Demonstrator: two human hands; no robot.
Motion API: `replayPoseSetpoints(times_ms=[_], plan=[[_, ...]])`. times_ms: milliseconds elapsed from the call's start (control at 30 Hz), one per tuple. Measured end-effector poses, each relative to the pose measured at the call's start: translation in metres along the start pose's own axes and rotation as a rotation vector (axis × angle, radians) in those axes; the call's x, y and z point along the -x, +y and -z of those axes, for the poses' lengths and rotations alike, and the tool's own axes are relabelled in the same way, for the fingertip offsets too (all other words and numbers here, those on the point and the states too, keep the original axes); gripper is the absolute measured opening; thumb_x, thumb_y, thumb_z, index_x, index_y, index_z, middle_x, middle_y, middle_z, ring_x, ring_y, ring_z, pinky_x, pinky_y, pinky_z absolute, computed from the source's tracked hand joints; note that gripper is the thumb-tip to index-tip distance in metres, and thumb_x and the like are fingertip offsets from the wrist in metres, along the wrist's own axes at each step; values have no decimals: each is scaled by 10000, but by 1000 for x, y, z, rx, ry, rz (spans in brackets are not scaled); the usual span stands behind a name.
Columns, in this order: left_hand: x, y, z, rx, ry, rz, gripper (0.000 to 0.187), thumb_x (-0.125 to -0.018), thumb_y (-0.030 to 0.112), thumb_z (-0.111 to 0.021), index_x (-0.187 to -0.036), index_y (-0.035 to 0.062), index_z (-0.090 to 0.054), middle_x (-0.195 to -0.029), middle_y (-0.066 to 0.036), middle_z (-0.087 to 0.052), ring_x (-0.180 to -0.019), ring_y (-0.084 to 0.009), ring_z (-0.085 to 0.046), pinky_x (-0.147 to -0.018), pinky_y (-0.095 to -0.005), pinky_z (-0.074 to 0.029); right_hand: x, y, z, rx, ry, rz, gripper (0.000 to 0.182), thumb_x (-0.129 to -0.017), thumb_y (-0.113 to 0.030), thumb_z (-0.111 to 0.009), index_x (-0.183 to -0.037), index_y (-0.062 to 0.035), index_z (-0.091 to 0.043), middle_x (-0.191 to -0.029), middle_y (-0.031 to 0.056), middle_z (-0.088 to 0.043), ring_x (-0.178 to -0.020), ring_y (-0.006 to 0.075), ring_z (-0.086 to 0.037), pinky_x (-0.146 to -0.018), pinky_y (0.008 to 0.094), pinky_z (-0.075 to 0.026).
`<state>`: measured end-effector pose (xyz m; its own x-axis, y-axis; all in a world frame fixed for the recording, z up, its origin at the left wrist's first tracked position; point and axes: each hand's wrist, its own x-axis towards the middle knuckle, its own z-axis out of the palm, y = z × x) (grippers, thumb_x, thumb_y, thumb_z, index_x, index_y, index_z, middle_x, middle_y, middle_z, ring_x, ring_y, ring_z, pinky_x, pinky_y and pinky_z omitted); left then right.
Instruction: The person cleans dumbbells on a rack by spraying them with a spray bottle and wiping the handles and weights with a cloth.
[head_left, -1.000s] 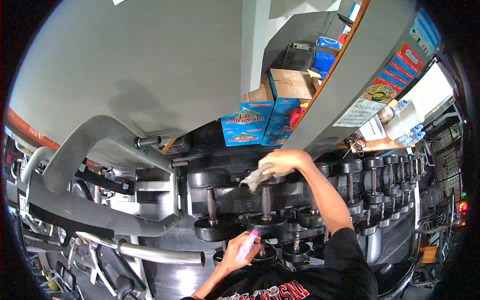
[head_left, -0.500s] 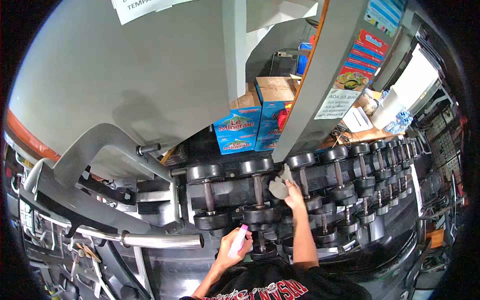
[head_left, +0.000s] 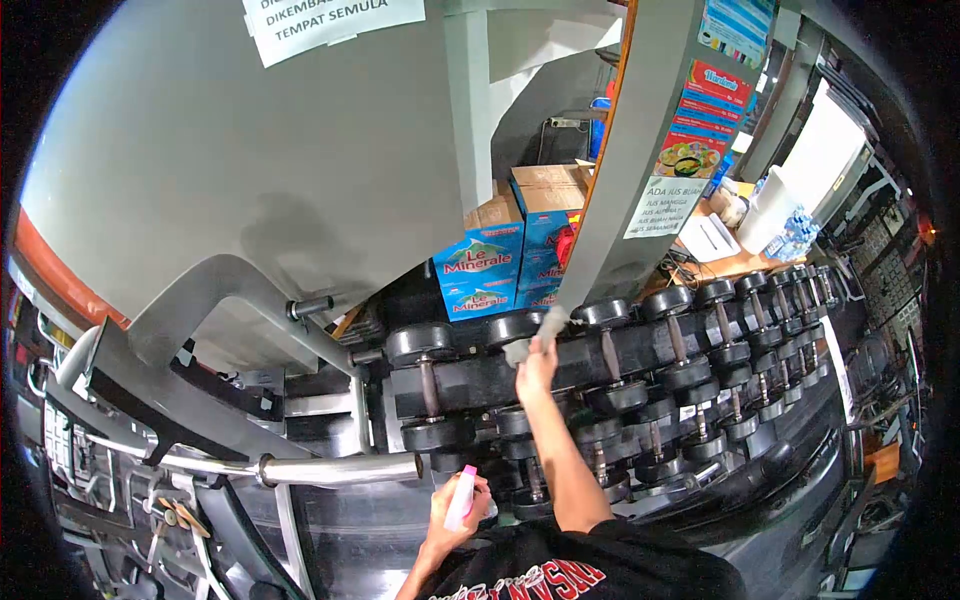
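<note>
In my left hand (head_left: 446,512), low at the front, is a pink-and-white spray bottle (head_left: 461,502), with my fingers wrapped round it. My right hand (head_left: 537,374) reaches forward over the rack and grips a grey cloth (head_left: 549,326). The cloth lies against the far head of a black dumbbell (head_left: 505,329), whose handle is mostly hidden behind my hand and forearm. To the left is another dumbbell (head_left: 430,388) with its handle showing. On the right side of my hand sits a further dumbbell (head_left: 609,350).
Two tiers of dumbbells run off to the right on the rack (head_left: 465,385). A chrome bar end (head_left: 345,469) juts in from the left. Blue water cartons (head_left: 478,258) stand behind the rack, beside a grey pillar (head_left: 620,200). A wooden desk (head_left: 735,265) holds papers and bottles.
My right hand has moved left with the cloth, from beside the third dumbbell to the second one's far head. My left hand still holds the spray bottle, slightly lower in view.
</note>
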<state>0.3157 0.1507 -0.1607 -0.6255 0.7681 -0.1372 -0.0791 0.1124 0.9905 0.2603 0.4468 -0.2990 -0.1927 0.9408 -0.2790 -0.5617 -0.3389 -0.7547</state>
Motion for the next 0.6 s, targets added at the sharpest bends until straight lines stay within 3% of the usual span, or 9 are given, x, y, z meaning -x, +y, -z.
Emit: replayPoseSetpoints(times_ms=[133, 200, 300, 333, 400, 467, 533, 567, 600], plan=[[3, -8, 6, -29, -20, -48, 121, -801, 10, -627, -921, 10, -617, -801, -63, -627, -679, -126, -610, -607, -264, -490, 48, 24, -5, 86, -197, -28, 433, -966, -144, -521, -1380, -100, -403, -1120, 29, -552, -975, 146, -557, -826, 310, -476], [1, -8, 10, -15, -23, -59, 122, -800, 9, -626, -921, 10, -616, -802, -64, -626, -681, -126, -611, -607, -265, -490, 76, 12, -5, 97, -273, -298, 294, -971, -202, -517, -1233, -69, -505, -1072, 32, -590, -948, 161, -588, -830, 332, -492], [0, -7, 15, -91, -63, -173, 116, -852, 21, -614, -950, -5, -559, -748, -57, -616, -602, -110, -596, -552, -261, -497, 75, 40, 8, -134, -289, -660, 339, -981, -305, -477, -1208, -58, -521, -1168, 98, -603, -1074, 245, -591, -929, 445, -482], [2, -4, 15, -44, -56, -115, 120, -829, 18, -620, -944, 1, -590, -780, -60, -621, -637, -112, -597, -576, -258, -490, 67, 48, 10, -137, -290, -657, 339, -981, -305, -477, -1208, -58, -521, -1168, 98, -603, -1074, 245, -591, -929, 445, -482], [4, -3, 17, 0, -52, -61, 133, -806, 15, -625, -938, 8, -620, -813, -63, -626, -672, -114, -598, -601, -255, -483, 50, 62, 12, -426, -8, -842, 384, -988, -352, -437, -1204, -47, -523, -1174, 111, -599, -1083, 276, -585, -960, 478, -461], [4, -4, 19, 18, -51, -36, 143, -806, 16, -630, -948, 5, -622, -817, -61, -628, -676, -106, -591, -598, -248, -479, 29, 71, 9, -455, 131, -807, 419, -1000, -384, -370, -1187, -47, -534, -1137, 125, -620, -1053, 297, -600, -938, 505, -471], [4, -3, 20, -10, -67, -49, 147, -805, 16, -633, -952, 4, -621, -819, -60, -629, -682, -103, -590, -603, -248, -478, 4, 72, 2, -572, 109, -822, 416, -1006, -363, -334, -1160, -38, -544, -1120, 133, -628, -1025, 307, -608, -915, 499, -486], [4, -3, 20, -37, -83, -61, 152, -805, 16, -636, -956, 3, -621, -821, -59, -630, -688, -100, -588, -607, -248, -477, -5, 62, -7, -488, 132, -821, 424, -1012, -355, -267, -1130, -73, -560, -1143, 106, -628, -1042, 291, -595, -897, 465, -479], [3, -4, 21, -38, -82, -66, 152, -805, 16, -636, -956, 3, -621, -821, -59, -630, -688, -100, -588, -607, -248, -477, -24, 67, -12, -475, 188, -804, 396, -1002, -305, -283, -1151, -63, -558, -1155, 115, -624, -1067, 302, -587, -932, 474, -463]])
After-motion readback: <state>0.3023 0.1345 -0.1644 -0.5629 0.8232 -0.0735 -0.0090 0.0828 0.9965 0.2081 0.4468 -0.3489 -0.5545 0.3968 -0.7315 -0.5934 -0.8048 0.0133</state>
